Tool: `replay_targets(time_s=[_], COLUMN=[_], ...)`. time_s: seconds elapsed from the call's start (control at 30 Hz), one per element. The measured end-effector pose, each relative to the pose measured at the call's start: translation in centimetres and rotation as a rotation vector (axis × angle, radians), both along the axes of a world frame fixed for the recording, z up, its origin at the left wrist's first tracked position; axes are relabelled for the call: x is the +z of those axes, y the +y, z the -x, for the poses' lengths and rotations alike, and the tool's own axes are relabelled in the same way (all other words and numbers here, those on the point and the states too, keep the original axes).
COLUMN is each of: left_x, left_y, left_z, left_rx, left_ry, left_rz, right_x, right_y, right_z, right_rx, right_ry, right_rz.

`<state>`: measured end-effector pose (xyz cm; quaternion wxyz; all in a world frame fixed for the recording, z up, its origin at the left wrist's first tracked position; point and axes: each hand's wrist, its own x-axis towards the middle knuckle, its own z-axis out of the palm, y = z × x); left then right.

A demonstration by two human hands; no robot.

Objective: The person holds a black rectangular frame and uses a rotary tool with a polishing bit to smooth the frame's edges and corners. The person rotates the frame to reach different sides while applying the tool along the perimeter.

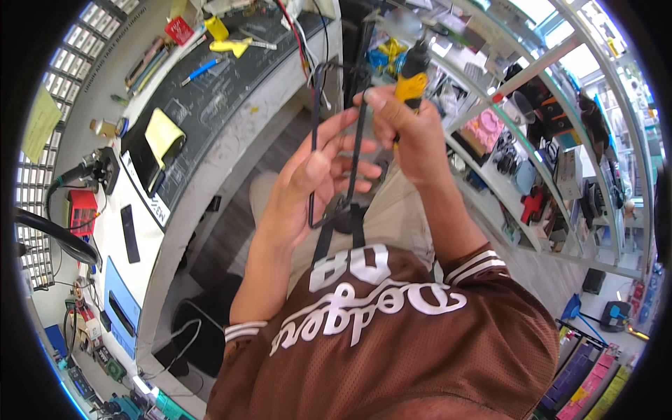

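Note:
A thin black rectangular frame (358,136) stands upright in front of my body, with an open middle. My left hand (297,178) holds it by the left bar, the thumb in front and the fingers spread behind, showing through the opening. My right hand (413,129) is closed round a yellow-and-black tool (411,82) with its black end pointing up; its exact kind is unclear. The right thumb and fingertips are close to the frame's upper right corner. Below the frame, a dark round piece with black straps (343,225) lies against my clothing.
To the left, a curved workbench carries a dark mat (210,94), a blue pen (201,72), a yellow notepad (165,136), a black phone-like slab (129,233) and a blue mat (120,308). At right stand glass shelves (483,140) full of goods. Cables (302,45) hang off the bench's far end.

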<state>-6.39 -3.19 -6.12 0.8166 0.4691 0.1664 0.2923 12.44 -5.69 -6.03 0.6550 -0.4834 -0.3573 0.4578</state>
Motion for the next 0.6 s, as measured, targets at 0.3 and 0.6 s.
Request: replay_targets(time_s=[0.3, 0.6], left_x=[-1.7, -1.5], left_y=[0.2, -0.7], left_z=[-3.1, -3.3], left_rx=[-0.183, -0.226], left_ry=[0.058, 0.091], left_rz=[-0.010, 0.060], right_x=[-0.9, -1.3], right_y=[-0.5, -0.7], right_z=[-3.5, -4.9], right_rx=[-0.170, -0.259], right_ry=[-0.046, -0.131], right_rz=[-0.017, -0.060])
